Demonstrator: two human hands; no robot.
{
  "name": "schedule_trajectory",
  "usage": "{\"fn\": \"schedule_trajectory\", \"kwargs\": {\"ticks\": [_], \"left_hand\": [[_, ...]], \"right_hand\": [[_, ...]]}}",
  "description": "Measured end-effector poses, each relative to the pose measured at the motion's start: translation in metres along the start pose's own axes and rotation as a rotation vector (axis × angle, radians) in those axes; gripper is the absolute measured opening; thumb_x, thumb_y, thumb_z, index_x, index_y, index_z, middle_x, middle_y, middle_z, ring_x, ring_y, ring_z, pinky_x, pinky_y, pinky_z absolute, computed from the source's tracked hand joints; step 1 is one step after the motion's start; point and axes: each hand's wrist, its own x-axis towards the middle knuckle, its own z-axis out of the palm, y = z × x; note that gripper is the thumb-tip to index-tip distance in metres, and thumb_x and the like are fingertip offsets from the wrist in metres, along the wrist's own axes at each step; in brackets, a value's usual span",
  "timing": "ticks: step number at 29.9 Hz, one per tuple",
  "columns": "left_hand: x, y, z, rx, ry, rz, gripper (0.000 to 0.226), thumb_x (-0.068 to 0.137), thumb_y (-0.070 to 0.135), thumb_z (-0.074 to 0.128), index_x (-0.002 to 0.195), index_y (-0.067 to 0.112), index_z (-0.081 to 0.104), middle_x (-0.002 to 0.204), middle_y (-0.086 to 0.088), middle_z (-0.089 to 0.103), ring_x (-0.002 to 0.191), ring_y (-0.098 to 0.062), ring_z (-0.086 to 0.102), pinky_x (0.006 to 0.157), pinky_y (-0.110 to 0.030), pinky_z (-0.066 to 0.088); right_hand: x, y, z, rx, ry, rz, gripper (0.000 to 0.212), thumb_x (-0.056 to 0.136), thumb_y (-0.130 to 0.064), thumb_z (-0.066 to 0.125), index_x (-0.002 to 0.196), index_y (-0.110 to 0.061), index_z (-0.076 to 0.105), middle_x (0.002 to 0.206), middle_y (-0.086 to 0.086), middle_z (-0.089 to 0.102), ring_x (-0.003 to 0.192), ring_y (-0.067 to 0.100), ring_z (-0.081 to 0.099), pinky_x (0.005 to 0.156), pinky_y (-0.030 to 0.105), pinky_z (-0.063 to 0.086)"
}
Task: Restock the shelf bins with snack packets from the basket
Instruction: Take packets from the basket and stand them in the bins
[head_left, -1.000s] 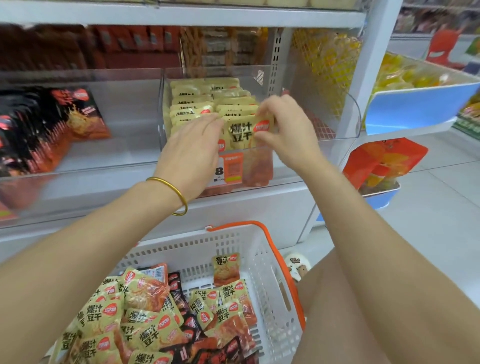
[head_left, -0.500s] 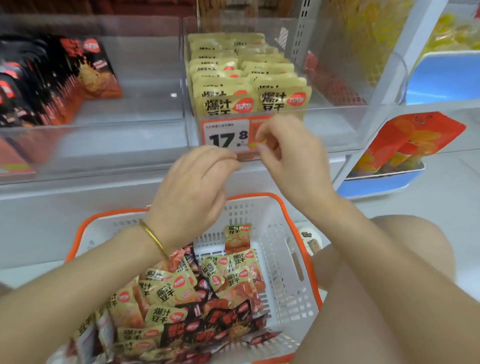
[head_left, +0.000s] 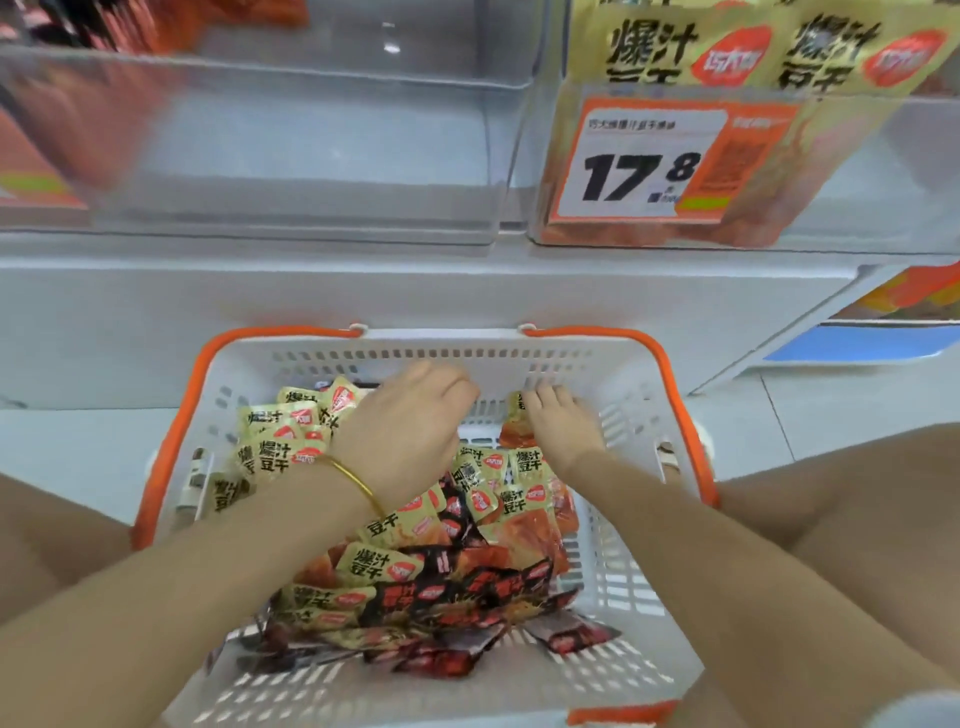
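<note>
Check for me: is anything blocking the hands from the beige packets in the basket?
Nothing visible does. The basket is open-topped, and both the left hand and right hand are already down inside it among the beige packets, which lie loose on top.

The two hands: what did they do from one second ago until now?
Both hands left the shelf bin and came down into the basket. The right hand now touches a yellow packet at the far wall; the left hand hovers over the pile. The basket stayed put.
</note>
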Motion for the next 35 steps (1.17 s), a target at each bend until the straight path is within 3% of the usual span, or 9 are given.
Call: {"fn": "schedule_trajectory", "kwargs": {"ticks": [3, 8, 13, 16, 19, 23, 27, 31, 35], "left_hand": [[0.002, -0.003, 0.005, -0.019, -0.016, -0.039, 0.028, 0.072, 0.002, 0.054, 0.098, 0.004, 0.066, 0.096, -0.01, 0.064, 0.089, -0.03, 0.062, 0.078, -0.04, 0.056], [0.003, -0.005, 0.01, -0.046, -0.066, -0.103, 0.032, 0.07, -0.002, 0.061, 0.101, 0.003, 0.064, 0.1, -0.013, 0.064, 0.094, -0.032, 0.059, 0.079, -0.045, 0.054], [0.006, 0.0, 0.012, -0.129, -0.187, -0.208, 0.039, 0.093, 0.011, 0.046, 0.132, 0.013, 0.047, 0.133, -0.002, 0.048, 0.125, -0.018, 0.039, 0.106, -0.031, 0.034], [0.01, 0.003, 0.006, -0.22, -0.206, -0.279, 0.042, 0.095, 0.021, 0.049, 0.136, 0.017, 0.043, 0.135, 0.001, 0.047, 0.126, -0.016, 0.04, 0.104, -0.028, 0.036], [0.016, 0.012, -0.01, -0.325, -0.187, -0.319, 0.037, 0.09, 0.026, 0.059, 0.125, 0.018, 0.051, 0.121, 0.0, 0.056, 0.112, -0.019, 0.054, 0.093, -0.031, 0.044], [0.032, 0.027, -0.048, -0.544, -0.007, -0.373, 0.014, 0.084, 0.016, 0.068, 0.089, 0.016, 0.055, 0.078, 0.005, 0.059, 0.071, -0.011, 0.057, 0.065, -0.02, 0.044], [0.06, 0.048, -0.099, -0.736, 0.153, -0.307, 0.017, 0.081, 0.004, 0.069, 0.092, 0.014, 0.059, 0.088, -0.007, 0.067, 0.077, -0.021, 0.063, 0.067, -0.035, 0.052], [0.1, 0.083, -0.156, -0.743, 0.288, -0.127, 0.032, 0.082, 0.008, 0.068, 0.096, 0.026, 0.046, 0.087, -0.009, 0.066, 0.071, -0.021, 0.063, 0.063, -0.036, 0.051], [0.136, 0.113, -0.201, -0.561, 0.472, -0.008, 0.028, 0.085, 0.014, 0.062, 0.105, 0.022, 0.044, 0.094, -0.008, 0.062, 0.088, -0.029, 0.062, 0.078, -0.042, 0.05]], "right_hand": [[0.006, -0.002, 0.011, -0.043, 0.069, 0.027, 0.063, 0.085, 0.005, 0.049, 0.142, -0.005, 0.023, 0.14, 0.012, 0.036, 0.128, 0.028, 0.036, 0.102, 0.035, 0.033], [0.013, 0.001, 0.022, -0.031, -0.08, 0.045, 0.035, 0.087, 0.007, 0.048, 0.119, -0.006, 0.052, 0.122, 0.012, 0.047, 0.112, 0.029, 0.047, 0.09, 0.036, 0.041], [0.004, -0.006, -0.012, 0.222, -0.19, -0.007, 0.011, 0.093, -0.012, 0.051, 0.104, -0.016, 0.048, 0.1, 0.007, 0.057, 0.084, 0.026, 0.052, 0.066, 0.031, 0.039], [-0.001, -0.012, -0.065, 0.356, -0.24, -0.157, 0.032, 0.092, -0.023, 0.059, 0.121, -0.01, 0.054, 0.1, 0.005, 0.059, 0.093, 0.023, 0.054, 0.064, 0.028, 0.038], [-0.026, -0.016, -0.126, 0.593, -0.227, -0.242, 0.027, 0.084, -0.023, 0.07, 0.103, -0.005, 0.064, 0.071, -0.001, 0.052, 0.065, 0.014, 0.048, 0.056, 0.026, 0.035], [-0.065, 0.002, -0.18, 0.874, -0.068, -0.123, 0.021, 0.078, -0.014, 0.077, 0.085, -0.013, 0.057, 0.073, 0.0, 0.056, 0.064, 0.016, 0.054, 0.06, 0.028, 0.046], [-0.1, 0.034, -0.216, 1.501, 0.165, -0.061, 0.034, 0.077, 0.013, 0.067, 0.097, -0.012, 0.055, 0.079, 0.007, 0.064, 0.058, 0.009, 0.062, 0.058, 0.029, 0.057], [-0.113, 0.06, -0.255, 1.516, 0.593, -0.134, 0.04, 0.08, 0.012, 0.062, 0.099, -0.022, 0.051, 0.084, 0.003, 0.064, 0.067, 0.011, 0.06, 0.053, 0.023, 0.051], [-0.117, 0.087, -0.299, 1.281, 0.98, -0.198, 0.039, 0.072, 0.001, 0.057, 0.094, -0.029, 0.049, 0.097, 0.002, 0.058, 0.083, 0.011, 0.056, 0.073, 0.034, 0.049]]}}
